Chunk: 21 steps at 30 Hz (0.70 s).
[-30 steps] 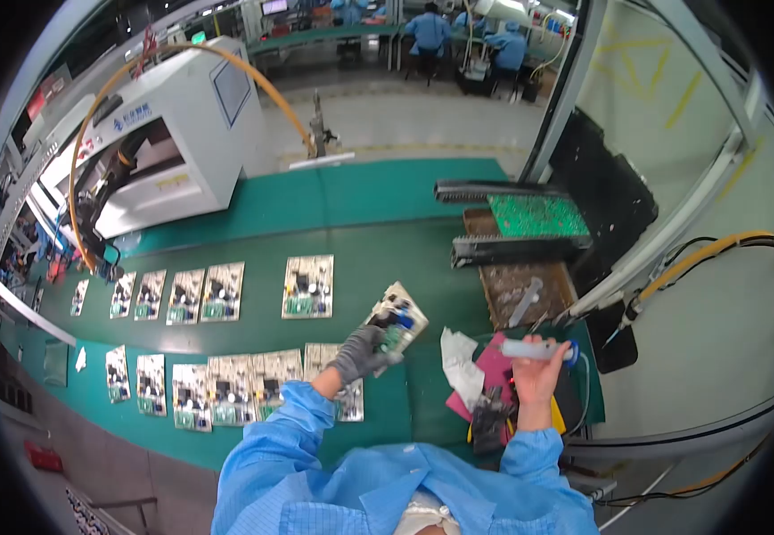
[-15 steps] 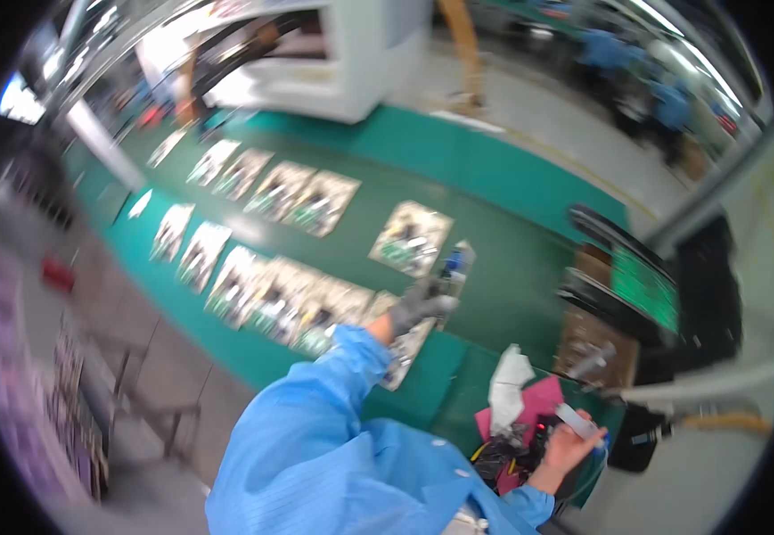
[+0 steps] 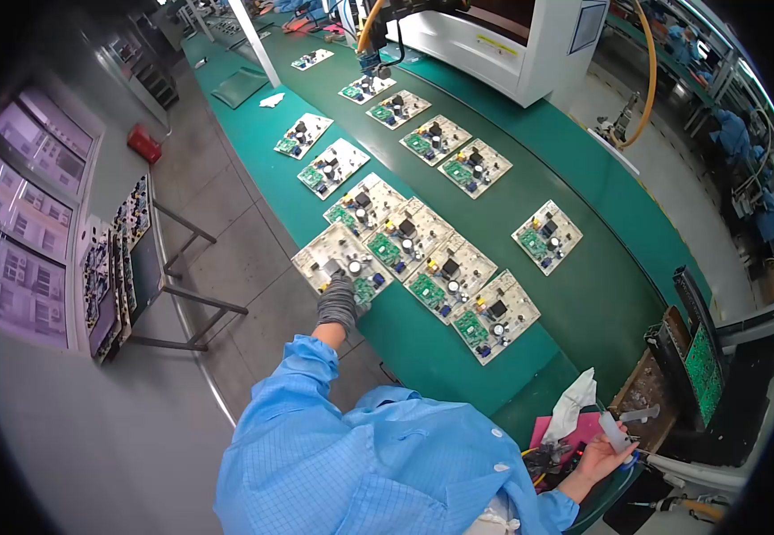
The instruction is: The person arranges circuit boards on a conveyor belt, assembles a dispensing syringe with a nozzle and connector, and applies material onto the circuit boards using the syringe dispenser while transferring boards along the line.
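My left hand [image 3: 338, 299], in a grey glove, is closed on the near edge of a circuit board [image 3: 333, 245]. This pale board carries a green sub-board and overlaps the near row, tilted beside a neighbouring board [image 3: 407, 239]. My fingers hide part of its lower edge. At the lower right, my bare right hand [image 3: 601, 461] is wrapped round a translucent white tube [image 3: 616, 432] that looks like a syringe. Near that hand lie a pink cloth [image 3: 583, 428], a crumpled white wipe [image 3: 574, 406] and another syringe [image 3: 641, 414].
Several similar boards [image 3: 476, 168] lie in two rows along the green bench [image 3: 405, 357]. A white machine [image 3: 494, 53] stands behind. At right, a black frame holds a green board [image 3: 701, 374]. A rack of boards [image 3: 124, 259] stands left; people [image 3: 734, 134] are at the far right.
My left hand has moved from the right end of the near row to the left with the board, which has turned flatter. The view has turned; my right hand still holds the white tube.
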Available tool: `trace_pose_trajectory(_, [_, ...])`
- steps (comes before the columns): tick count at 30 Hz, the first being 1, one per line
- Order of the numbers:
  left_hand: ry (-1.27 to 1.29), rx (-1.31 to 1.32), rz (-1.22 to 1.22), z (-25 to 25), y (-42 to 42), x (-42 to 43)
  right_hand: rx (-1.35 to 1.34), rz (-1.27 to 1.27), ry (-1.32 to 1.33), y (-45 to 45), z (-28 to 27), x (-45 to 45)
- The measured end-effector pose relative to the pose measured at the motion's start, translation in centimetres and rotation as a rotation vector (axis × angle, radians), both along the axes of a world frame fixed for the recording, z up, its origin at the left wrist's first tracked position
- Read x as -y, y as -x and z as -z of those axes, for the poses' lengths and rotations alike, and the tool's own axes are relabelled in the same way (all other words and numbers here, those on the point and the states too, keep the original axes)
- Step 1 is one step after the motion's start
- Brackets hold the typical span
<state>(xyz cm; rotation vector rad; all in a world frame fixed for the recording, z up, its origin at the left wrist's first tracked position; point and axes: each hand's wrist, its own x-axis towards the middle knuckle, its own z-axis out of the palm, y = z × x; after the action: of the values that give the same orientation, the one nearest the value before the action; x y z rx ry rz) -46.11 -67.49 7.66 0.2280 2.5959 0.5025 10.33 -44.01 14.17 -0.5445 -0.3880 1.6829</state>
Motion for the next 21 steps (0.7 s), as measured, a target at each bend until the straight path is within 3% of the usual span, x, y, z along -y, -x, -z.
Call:
trace_pose_trajectory(1, [-0.347, 0.238, -0.425, 3.5, 2.0, 0.8, 0.006, -0.003, 0.004, 0.4, -0.1, 0.4])
trace_pose_trajectory(3, [-0.369, 0.335, -0.515, 5.2, 4.5, 2.8, 0.020, -0.006, 0.008, 1.5, -0.9, 1.0])
trace_pose_trajectory(5, [0.269, 0.030, 0.156, 5.0, 6.4, 4.2, 0.016, -0.021, -0.008, 2.0, -1.5, 1.5])
trace_pose_trajectory(6, [0.277, 0.035, 0.160, 2.6, 6.2, 4.0, 0.015, -0.027, -0.017, 2.3, -1.9, 1.8])
trace_pose_trajectory(8, [0.230, -0.001, 0.136, 6.5, 8.8, 4.6, 0.047, 0.074, 0.063, 2.8, -2.8, 2.2])
trace_pose_trajectory(11, [0.022, 0.031, 0.124, 5.8, 9.3, 4.4, 0.060, 0.099, 0.074, 3.2, -3.8, 3.2])
trace_pose_trajectory(13, [0.098, -0.186, 0.338, 5.8, 9.7, 4.5, 0.085, 0.112, 0.072, 3.5, -4.1, 3.7])
trace_pose_trajectory(14, [0.105, -0.189, 0.327, 5.7, 9.7, 4.0, 0.114, 0.137, 0.087, 3.7, -4.2, 3.9])
trace_pose_trajectory(17, [-0.051, -0.075, 0.285, 8.1, 12.2, 3.7, 0.130, 0.129, 0.081, 3.5, -3.8, 4.2])
trace_pose_trajectory(18, [0.033, -0.127, 0.308, 7.3, 12.1, 3.1, 0.125, 0.112, 0.071, 3.7, -4.1, 4.5])
trace_pose_trajectory(21, [-0.057, 0.004, 0.179, 7.0, 13.0, 2.2, 0.116, 0.147, 0.042, 4.7, -4.6, 5.1])
